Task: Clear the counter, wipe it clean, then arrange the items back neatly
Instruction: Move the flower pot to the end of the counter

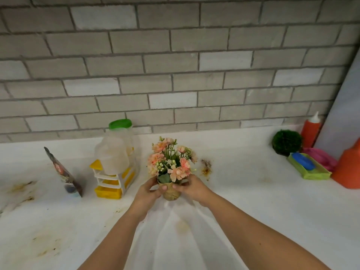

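So over on the far left the white desk (253, 211) is pretty grubby, brownish smears (21, 187) and specks all along that side. Next to that there's a dark foil pouch (64, 173) standing up at a tilt, and just right of it a little white-and-yellow drawer organizer (113, 184) with a cloudy plastic jug (116, 151) with a green lid sitting right against it, looks like it's partly on top but I can't tell for sure. Dead center, both hands are on a small flower pot (171, 192) with pink and peach fake flowers (171, 160): the left hand (149, 191) has its fingers wrapped around the pot's left side, the right hand (191, 189) grips the right side, thumbs across the front. Can't tell if the pot's bottom is touching the desk or just above it. A rusty stain (206, 167) sits just right of the flowers. Further right, near the brick wall (175, 55), there's a round green moss ball (286, 142), a red squeeze bottle (311, 131) with a white tip behind it, then a green tray (319, 175) holding a blue thing (303, 162), something pink (321, 157) bunched behind it, and an orange container (348, 168) cut off by the right edge.
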### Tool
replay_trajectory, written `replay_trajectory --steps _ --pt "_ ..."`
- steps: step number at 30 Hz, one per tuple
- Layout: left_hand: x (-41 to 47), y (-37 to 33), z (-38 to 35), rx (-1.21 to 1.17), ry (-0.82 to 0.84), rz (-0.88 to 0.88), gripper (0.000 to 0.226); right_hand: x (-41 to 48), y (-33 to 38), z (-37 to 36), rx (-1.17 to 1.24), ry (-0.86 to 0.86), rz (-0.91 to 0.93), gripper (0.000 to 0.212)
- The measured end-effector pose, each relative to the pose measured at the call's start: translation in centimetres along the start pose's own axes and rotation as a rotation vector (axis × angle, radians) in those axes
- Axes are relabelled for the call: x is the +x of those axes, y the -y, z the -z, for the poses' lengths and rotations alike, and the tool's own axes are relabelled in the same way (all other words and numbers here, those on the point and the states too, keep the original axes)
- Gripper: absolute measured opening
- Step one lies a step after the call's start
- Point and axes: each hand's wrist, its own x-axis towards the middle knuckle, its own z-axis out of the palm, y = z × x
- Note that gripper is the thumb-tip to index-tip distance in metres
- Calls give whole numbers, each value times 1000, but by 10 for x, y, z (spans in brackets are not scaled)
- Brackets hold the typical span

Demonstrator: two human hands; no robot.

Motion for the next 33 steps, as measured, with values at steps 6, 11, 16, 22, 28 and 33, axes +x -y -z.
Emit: replay_trajectory --steps 6,11,16,22,28,33 --pt "20 -23 -34 -8 104 -116 42 -10 1 41 24 -133 45 44" --pt "33 -38 -96 -51 237 -141 42 -35 -11 94 15 -293 38 43" --pt "33 -48 -179 -92 387 -153 45 -72 -34 161 23 -448 12 43" --pt "25 -60 -271 -126 496 -167 45 -111 -67 234 38 -565 27 40" --pt "15 -63 -362 -111 555 -161 46 -154 -102 303 69 -622 49 41" --pt "-1 -65 -434 -101 597 -169 53 -198 -128 357 115 -614 46 40"
